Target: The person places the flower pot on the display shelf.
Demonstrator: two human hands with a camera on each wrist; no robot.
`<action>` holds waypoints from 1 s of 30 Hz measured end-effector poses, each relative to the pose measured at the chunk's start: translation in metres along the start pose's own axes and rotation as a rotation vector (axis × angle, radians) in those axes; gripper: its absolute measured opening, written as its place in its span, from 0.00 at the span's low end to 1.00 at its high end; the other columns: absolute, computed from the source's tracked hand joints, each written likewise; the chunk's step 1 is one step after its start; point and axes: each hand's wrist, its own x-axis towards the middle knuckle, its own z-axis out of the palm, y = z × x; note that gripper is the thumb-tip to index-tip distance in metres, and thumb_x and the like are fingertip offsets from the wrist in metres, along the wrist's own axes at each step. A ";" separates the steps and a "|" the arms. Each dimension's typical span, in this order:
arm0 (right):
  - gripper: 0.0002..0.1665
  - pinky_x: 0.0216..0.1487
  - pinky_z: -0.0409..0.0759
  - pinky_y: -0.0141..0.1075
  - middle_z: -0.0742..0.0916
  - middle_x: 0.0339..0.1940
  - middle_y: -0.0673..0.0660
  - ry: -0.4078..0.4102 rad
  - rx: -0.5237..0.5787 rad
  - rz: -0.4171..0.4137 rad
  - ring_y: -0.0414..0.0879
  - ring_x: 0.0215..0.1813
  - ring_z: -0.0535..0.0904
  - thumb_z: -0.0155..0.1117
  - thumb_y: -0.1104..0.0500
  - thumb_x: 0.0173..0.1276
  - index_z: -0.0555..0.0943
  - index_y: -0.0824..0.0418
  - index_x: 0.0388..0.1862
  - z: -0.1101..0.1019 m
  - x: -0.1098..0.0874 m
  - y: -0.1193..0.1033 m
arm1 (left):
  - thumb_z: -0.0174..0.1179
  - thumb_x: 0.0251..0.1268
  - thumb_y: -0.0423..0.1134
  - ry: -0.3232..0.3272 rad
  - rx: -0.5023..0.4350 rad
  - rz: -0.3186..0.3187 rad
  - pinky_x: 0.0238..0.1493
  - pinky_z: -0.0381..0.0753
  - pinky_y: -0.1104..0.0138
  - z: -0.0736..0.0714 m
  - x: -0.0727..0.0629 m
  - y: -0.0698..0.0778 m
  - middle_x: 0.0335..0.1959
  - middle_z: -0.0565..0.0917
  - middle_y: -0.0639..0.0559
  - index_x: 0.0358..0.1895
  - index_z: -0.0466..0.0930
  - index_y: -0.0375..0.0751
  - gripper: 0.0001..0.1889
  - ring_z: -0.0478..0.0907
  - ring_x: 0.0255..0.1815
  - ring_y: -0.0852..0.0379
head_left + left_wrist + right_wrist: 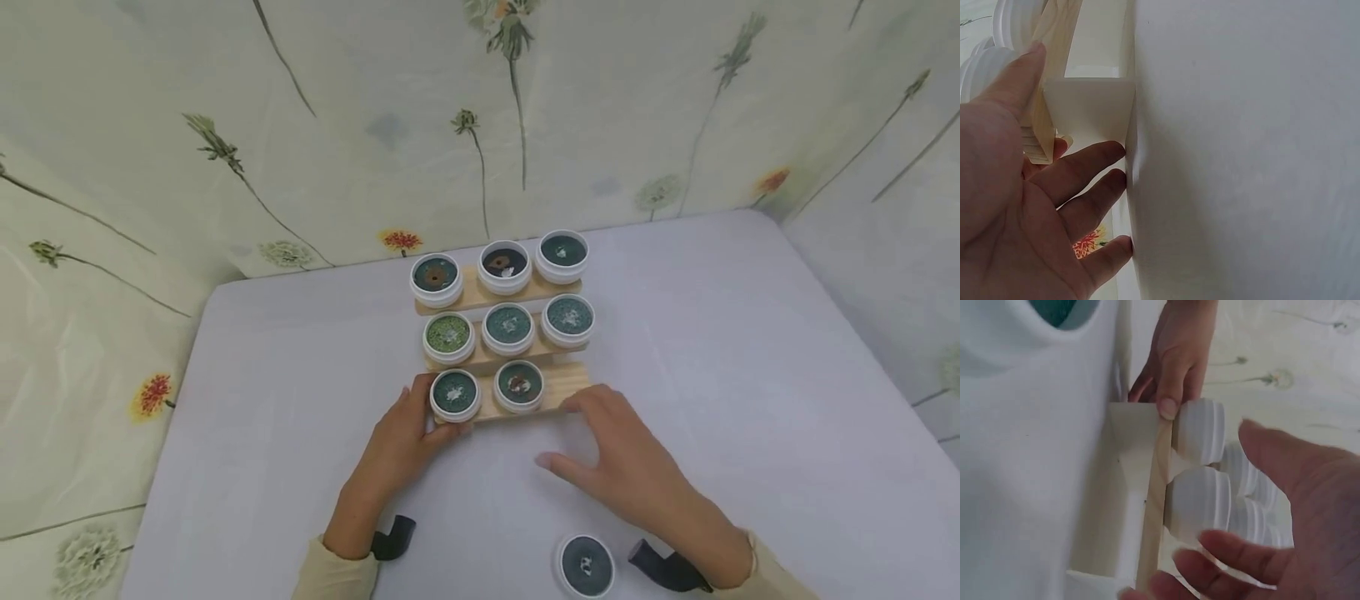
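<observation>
A tiered wooden display stand (567, 383) holds small white round jars with mostly green, patterned tops. My left hand (399, 443) grips the left end of its lowest board, beside a dark green jar (455, 393). In the left wrist view the thumb lies along the board's front edge (1057, 47), one finger behind it, the others reaching toward the white surface. A jar with a brown and white patch (519, 385) sits mid-board. My right hand (630, 462) is near the board's bare right end, thumb and fingers spread, holding nothing. Whether its fingertips touch the wood I cannot tell.
A single jar (587, 567) stands on the white-covered table (697, 350) in front, near my right wrist. The two upper tiers carry several jars, one with a bright green top (447, 334). Flower-printed fabric (420, 133) hangs behind the table.
</observation>
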 end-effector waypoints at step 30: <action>0.40 0.50 0.88 0.39 0.80 0.54 0.47 -0.668 -0.054 0.040 0.38 0.48 0.76 0.86 0.46 0.54 0.80 0.51 0.64 0.011 -0.057 0.011 | 0.76 0.62 0.54 0.002 0.011 -0.029 0.81 0.55 0.54 0.003 0.002 0.002 0.70 0.79 0.48 0.73 0.64 0.49 0.41 0.74 0.73 0.45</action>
